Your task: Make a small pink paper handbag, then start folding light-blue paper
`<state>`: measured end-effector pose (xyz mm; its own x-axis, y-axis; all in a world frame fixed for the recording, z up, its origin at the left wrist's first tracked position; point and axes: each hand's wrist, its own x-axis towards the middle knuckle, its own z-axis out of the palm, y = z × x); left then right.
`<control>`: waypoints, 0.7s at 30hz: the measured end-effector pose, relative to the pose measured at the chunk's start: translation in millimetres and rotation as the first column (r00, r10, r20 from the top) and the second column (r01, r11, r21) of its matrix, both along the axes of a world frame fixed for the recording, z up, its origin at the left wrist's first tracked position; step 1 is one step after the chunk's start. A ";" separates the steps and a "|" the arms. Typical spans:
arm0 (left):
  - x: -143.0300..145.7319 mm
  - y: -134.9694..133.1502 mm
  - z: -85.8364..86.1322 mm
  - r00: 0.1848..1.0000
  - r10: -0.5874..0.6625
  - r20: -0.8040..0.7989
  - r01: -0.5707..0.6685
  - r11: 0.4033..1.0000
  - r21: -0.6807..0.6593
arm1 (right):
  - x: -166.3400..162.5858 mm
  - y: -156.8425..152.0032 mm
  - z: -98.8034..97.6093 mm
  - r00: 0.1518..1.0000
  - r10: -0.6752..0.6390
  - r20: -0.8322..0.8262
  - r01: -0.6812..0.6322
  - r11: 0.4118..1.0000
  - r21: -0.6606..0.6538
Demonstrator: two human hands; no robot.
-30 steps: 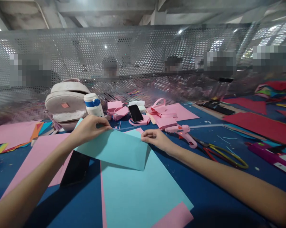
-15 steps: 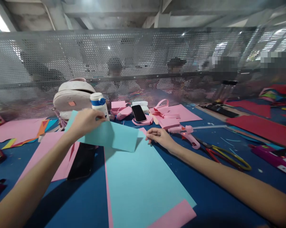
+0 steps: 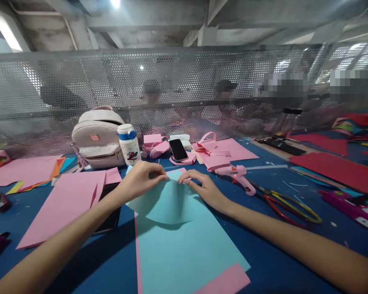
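A smaller piece of light blue paper (image 3: 168,206) bends downward between my hands. Its top edge is pinched in my left hand (image 3: 141,181), whose thumb and fingers are closed. My right hand (image 3: 205,188) pinches the same piece a little to the right, fingertips close to the left ones. Below lies a larger light blue sheet (image 3: 190,251), with a pink sheet (image 3: 228,279) showing from under its left side and lower right corner. A pink glue gun (image 3: 240,175) lies right of my right hand, and red and yellow handled scissors (image 3: 289,206) lie beyond it.
On the blue table stand a pale backpack (image 3: 100,136) and a white bottle (image 3: 129,147). A phone (image 3: 178,150) leans among pink paper pieces. Folded pink paper (image 3: 64,200) partly covers a black object (image 3: 110,220) at left. Red sheets (image 3: 333,169) lie right; a perforated metal screen (image 3: 184,69) stands behind.
My left hand has moved right and down with the small blue paper, close to my right hand. The paper now curves, and my right hand has its edge too.
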<state>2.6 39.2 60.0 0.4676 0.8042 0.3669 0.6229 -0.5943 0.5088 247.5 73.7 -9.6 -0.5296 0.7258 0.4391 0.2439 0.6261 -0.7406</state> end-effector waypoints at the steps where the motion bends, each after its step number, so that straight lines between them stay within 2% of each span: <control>1: 1.0 -1.0 -0.2 1.000 -0.002 0.012 0.002 1.000 0.000 | -0.2 0.4 -0.3 1.000 0.003 -0.007 -0.003 1.000 -0.005; 6: -1.6 2.7 2.1 0.998 0.038 0.044 -0.038 0.999 0.002 | -0.4 6.4 -0.1 0.999 0.008 -0.039 -0.010 0.999 -0.052; 10: -10.6 0.8 5.8 0.996 0.081 0.040 -0.081 0.997 -0.010 | 8.3 5.8 13.9 1.000 0.007 0.003 -0.006 0.997 -0.080; 15: -38.4 -19.1 2.3 0.987 0.162 0.023 -0.160 0.985 -0.058 | 36.1 -8.7 34.9 0.997 -0.011 0.082 0.019 0.995 -0.094; 21: -62.2 -47.9 -12.8 0.972 0.235 -0.012 -0.233 0.959 -0.160 | 57.2 -24.9 31.4 0.981 0.014 0.195 0.017 0.988 -0.155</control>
